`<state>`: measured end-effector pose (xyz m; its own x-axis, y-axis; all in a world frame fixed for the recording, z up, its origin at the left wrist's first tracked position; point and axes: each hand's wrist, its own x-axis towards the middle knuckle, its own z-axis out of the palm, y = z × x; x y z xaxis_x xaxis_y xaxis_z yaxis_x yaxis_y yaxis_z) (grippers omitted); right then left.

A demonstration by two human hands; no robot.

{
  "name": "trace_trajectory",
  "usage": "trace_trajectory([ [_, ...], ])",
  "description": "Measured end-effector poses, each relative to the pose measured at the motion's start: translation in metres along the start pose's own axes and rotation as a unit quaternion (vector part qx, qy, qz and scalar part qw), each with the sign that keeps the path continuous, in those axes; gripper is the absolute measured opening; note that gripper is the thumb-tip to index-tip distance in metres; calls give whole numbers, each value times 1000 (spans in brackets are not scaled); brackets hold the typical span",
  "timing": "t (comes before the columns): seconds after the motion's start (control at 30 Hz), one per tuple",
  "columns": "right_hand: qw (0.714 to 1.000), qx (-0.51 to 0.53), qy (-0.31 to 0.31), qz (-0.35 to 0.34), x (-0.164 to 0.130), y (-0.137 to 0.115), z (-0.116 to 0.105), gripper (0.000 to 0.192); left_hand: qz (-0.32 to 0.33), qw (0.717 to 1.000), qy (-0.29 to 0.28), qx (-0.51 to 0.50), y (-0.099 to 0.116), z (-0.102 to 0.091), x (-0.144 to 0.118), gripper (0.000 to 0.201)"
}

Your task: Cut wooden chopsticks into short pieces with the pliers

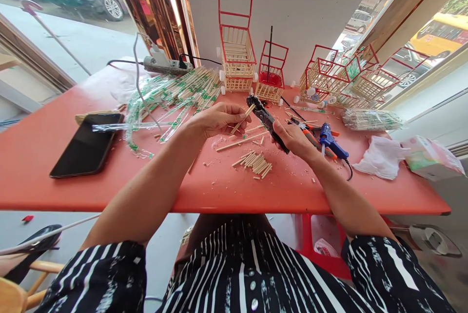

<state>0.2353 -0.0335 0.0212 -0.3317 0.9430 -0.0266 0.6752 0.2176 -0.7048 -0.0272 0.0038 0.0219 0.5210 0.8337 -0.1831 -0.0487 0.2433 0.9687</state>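
From the head camera, the left hand pinches a thin wooden stick between its fingertips, the stick's far end lying in the nose of the cutting pliers. The right hand is closed round the pliers' dark handles, just right of centre above the red table.

Near the hands, on the table, lies a small pile of cut pieces, with a longer stick just beyond it. A blue glue gun rests to the right, a phone well to the left, and finished red-framed stick carts stand along the far edge.

A clean cut here probably wants the stick held square across the blades (not slanting) and steady as the handles close, fingertips back from the nose.
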Motion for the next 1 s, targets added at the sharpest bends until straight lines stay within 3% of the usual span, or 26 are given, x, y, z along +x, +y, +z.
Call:
trace_trajectory([
  [0.4, 999, -29, -5, -15, 0, 1, -3, 90, 17, 999, -21, -32, -5, -6, 4, 17],
  [1.0, 986, -135, 66, -72, 3, 5, -2, 92, -34, 989, -38, -138, 1, 2, 5, 27],
])
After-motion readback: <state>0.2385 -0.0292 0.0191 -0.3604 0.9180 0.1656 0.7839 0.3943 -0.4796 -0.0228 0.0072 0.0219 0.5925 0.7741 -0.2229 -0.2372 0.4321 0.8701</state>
